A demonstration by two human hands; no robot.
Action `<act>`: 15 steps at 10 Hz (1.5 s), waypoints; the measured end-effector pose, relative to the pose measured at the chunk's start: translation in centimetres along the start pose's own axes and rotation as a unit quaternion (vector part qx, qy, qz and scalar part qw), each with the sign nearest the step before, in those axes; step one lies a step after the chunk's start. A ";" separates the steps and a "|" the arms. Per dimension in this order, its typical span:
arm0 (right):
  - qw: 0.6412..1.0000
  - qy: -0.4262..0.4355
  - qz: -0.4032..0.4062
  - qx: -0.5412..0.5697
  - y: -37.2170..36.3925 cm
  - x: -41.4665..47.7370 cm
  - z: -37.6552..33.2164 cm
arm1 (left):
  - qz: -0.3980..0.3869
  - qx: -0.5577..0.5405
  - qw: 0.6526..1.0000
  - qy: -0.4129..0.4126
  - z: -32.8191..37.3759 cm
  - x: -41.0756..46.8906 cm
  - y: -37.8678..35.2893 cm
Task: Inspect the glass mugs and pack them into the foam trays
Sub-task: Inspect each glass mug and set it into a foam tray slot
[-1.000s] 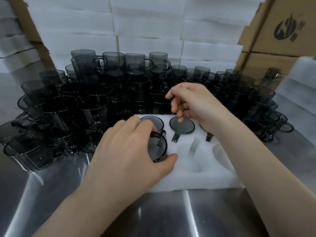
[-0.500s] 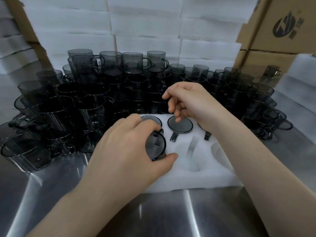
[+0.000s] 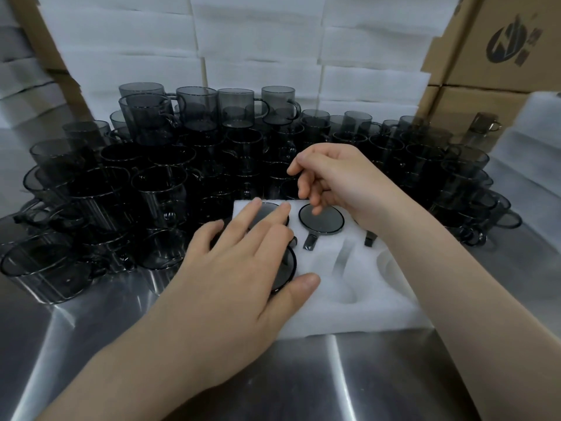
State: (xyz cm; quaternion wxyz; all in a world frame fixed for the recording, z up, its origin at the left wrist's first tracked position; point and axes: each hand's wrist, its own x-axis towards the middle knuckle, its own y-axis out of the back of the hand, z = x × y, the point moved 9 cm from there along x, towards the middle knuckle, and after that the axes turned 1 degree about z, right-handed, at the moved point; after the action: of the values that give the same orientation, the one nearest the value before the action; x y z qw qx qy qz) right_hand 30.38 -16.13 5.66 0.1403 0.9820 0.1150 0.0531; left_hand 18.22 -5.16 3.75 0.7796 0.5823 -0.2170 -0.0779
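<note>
**Foam tray** (image 3: 358,302): white, with moulded pockets, lying on the steel table (image 3: 379,378) near the middle of its near edge.

**Packed mugs:** smoky grey glass, seated base up.
- Far-row middle mug (image 3: 321,219): round base exposed, handle pointing toward the near edge.
- Far-left mug (image 3: 268,212): largely covered by fingers.
- Near-left mug (image 3: 288,265): only its right rim shows.
- Far-right pocket: hidden by the right wrist, with only a handle (image 3: 369,238) visible.
- The near-middle and near-right pockets show bare foam.

**Left hand** (image 3: 243,268): fingers straight and spread, lying flat across the near-left and far-left mugs. The thumb rests on the foam just beside the near-left mug's rim. It grips nothing.

**Right hand** (image 3: 343,183): fingers loosely curled and holding nothing, over the far edge of the tray. Its fingertips are just above the far-row middle mug; contact cannot be told.

**Loose mugs** (image 3: 151,183): a dense crowd, some stacked, filling the table from its left edge across the far side to the right.

**Backdrop:** stacked foam sheets (image 3: 258,41) along the far edge, and cardboard boxes (image 3: 501,56) at the far right corner.
</note>
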 end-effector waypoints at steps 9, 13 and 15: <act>0.953 -0.036 0.270 0.135 6.9 -0.2 1.8 | -0.025 -0.094 0.994 0.045 -0.5 5.9 0.8; 0.888 0.005 -0.015 -0.459 -0.1 3.2 0.1 | 0.068 -0.056 0.995 0.056 -1.4 6.5 -0.2; 0.859 0.010 -0.074 -0.507 -1.3 4.4 -0.5 | 0.092 -0.063 0.992 0.057 -1.4 6.0 0.1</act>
State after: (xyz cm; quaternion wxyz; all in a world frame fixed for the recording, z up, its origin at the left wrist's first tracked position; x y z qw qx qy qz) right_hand 34.31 -13.75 6.14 0.6208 0.7634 0.1457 0.1030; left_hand 24.14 -6.19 4.99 0.8298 0.5129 -0.2195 0.0133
